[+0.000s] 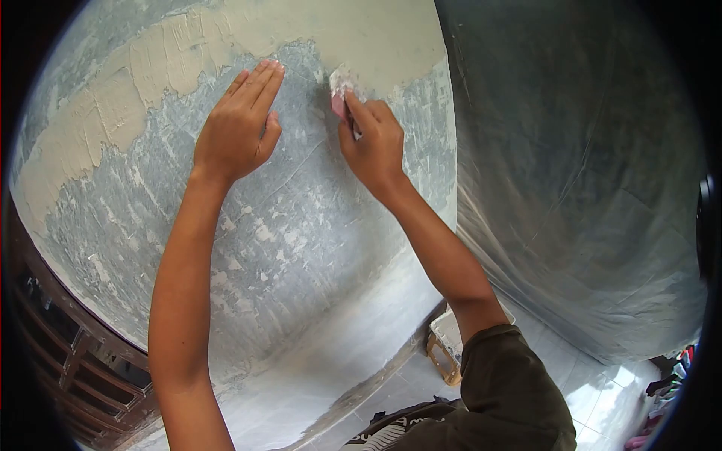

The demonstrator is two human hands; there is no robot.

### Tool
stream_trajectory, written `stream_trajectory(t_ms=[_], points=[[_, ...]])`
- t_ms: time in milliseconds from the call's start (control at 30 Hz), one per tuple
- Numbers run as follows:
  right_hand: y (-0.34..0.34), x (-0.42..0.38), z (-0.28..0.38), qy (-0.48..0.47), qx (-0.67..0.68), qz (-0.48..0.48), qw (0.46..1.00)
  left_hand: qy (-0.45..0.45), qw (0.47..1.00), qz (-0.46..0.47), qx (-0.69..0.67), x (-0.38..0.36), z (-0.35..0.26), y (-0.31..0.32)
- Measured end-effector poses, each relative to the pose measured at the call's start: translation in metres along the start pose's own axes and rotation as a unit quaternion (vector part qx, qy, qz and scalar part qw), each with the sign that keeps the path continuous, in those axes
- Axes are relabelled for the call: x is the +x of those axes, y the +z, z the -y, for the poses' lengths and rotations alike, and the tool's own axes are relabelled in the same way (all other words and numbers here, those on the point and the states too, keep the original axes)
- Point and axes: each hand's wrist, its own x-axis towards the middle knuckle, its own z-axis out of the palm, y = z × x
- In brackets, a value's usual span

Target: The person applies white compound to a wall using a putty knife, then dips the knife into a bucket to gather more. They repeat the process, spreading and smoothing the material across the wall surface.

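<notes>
My left hand (239,126) lies against the grey wall (278,218) with its fingers stretched out, the fingertips near the lower edge of a beige putty coat (376,37). To its right, my right hand (376,146) grips a small pinkish putty knife (340,101) smeared with whitish putty. The knife's far end meets the wall just below the coated band. My fingers hide part of its handle. Patchy white marks are scattered over the grey surface beneath both hands.
A translucent plastic sheet (571,165) hangs to the right of the wall. Below, a pale container sits on a yellowish stool (444,359) over the tiled floor (583,395). Dark wooden latticework (105,383) borders the wall at lower left. Colourful items (681,372) lie at lower right.
</notes>
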Motion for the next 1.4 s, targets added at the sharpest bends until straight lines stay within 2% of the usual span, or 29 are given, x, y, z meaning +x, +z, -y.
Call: stream_trajectory(t_ms=[167,233,300,367,433,467,500,533,600,633,667,700,767,867,967,1100,1200,1400], points=[[0.020,0.042,-0.056,0.023,-0.114,-0.046,0.992,-0.005,1.000,-0.003,0.008,-0.001,0.000,0.001],[0.025,0.043,-0.058,0.043,-0.152,0.011,0.987,-0.007,1.000,-0.005,0.009,0.000,0.001,0.002],[0.027,0.023,-0.040,0.027,-0.127,0.045,0.991,-0.007,1.000,-0.004,0.007,0.000,0.001,0.002],[0.026,-0.003,-0.008,-0.049,-0.055,0.008,0.997,-0.006,1.000,-0.012,-0.004,0.000,0.001,0.001],[0.012,-0.025,0.020,-0.054,0.013,0.022,0.998,-0.009,1.000,-0.019,-0.014,-0.001,0.001,0.000],[0.004,-0.031,0.033,-0.009,0.043,0.017,0.999,-0.012,0.999,-0.027,-0.023,-0.001,0.002,0.000],[-0.004,-0.031,0.041,-0.008,0.045,0.018,0.999,-0.014,0.999,-0.025,-0.023,-0.001,0.002,-0.001],[-0.014,-0.031,0.046,0.079,0.133,0.025,0.988,-0.034,0.997,-0.048,-0.046,-0.001,0.001,-0.001],[-0.024,-0.030,0.047,0.227,0.298,0.029,0.927,-0.055,0.994,-0.069,-0.070,-0.002,-0.001,0.001],[-0.030,-0.031,0.047,0.229,0.297,0.031,0.926,-0.082,0.984,-0.110,-0.113,-0.002,-0.003,0.004],[-0.038,-0.031,0.046,0.283,0.385,0.023,0.878,-0.109,0.970,-0.150,-0.155,-0.004,-0.006,0.007],[-0.048,-0.029,0.048,0.333,0.467,0.013,0.819,-0.111,0.970,-0.149,-0.158,-0.006,-0.011,0.008],[-0.064,-0.034,0.042,0.344,0.467,0.033,0.814,-0.163,0.939,-0.191,-0.237,-0.010,-0.023,0.010],[-0.088,-0.041,0.041,0.372,0.468,0.018,0.801,-0.210,0.910,-0.208,-0.292,-0.021,-0.051,0.015],[-0.112,-0.053,0.032,0.402,0.436,0.012,0.805,-0.217,0.883,-0.231,-0.347,-0.032,-0.087,0.031],[-0.149,-0.072,0.015,0.452,0.359,0.013,0.817,-0.239,0.853,-0.215,-0.412,-0.032,-0.148,0.047],[-0.178,-0.089,-0.002,0.478,0.319,0.020,0.818,-0.237,0.801,-0.211,-0.507,-0.026,-0.194,0.065],[-0.238,-0.125,-0.039,0.530,0.257,0.025,0.808,-0.243,0.769,-0.179,-0.564,-0.009,-0.275,0.106]])
